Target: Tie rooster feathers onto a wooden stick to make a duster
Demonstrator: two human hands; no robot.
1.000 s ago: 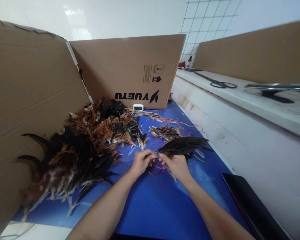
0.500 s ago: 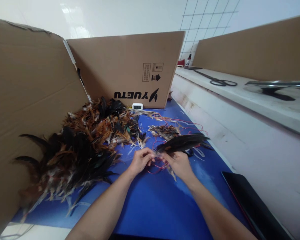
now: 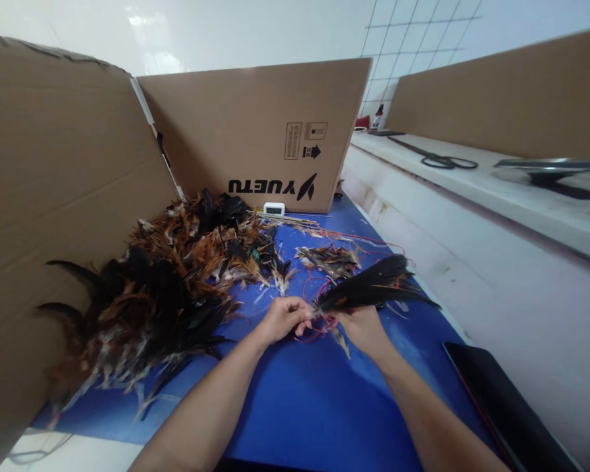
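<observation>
Over the blue table (image 3: 319,406), my left hand (image 3: 289,319) pinches the base of a bundle of long black feathers (image 3: 368,286). The bundle points to the right, its tips fanned out. My right hand (image 3: 361,326) is closed on the underside of the same bundle, close to its base, with some fingers hidden beneath it. Red string (image 3: 309,339) lies in loops under and around both hands. A small light feather (image 3: 341,342) hangs or lies just below my right hand. Behind the hands is a small pile of short brown feathers (image 3: 329,261).
Large heaps of brown and black feathers (image 3: 152,308) cover the left side. Cardboard (image 3: 236,131) stands at the left and back, with a small white device (image 3: 274,208) before it. Scissors (image 3: 442,160) lie on the right ledge (image 3: 531,196); a black flat object (image 3: 496,393) is at the right.
The black feather bundle has spread wider, its tips now reaching further right. Both hands stay close together at its base, and the view has shifted slightly.
</observation>
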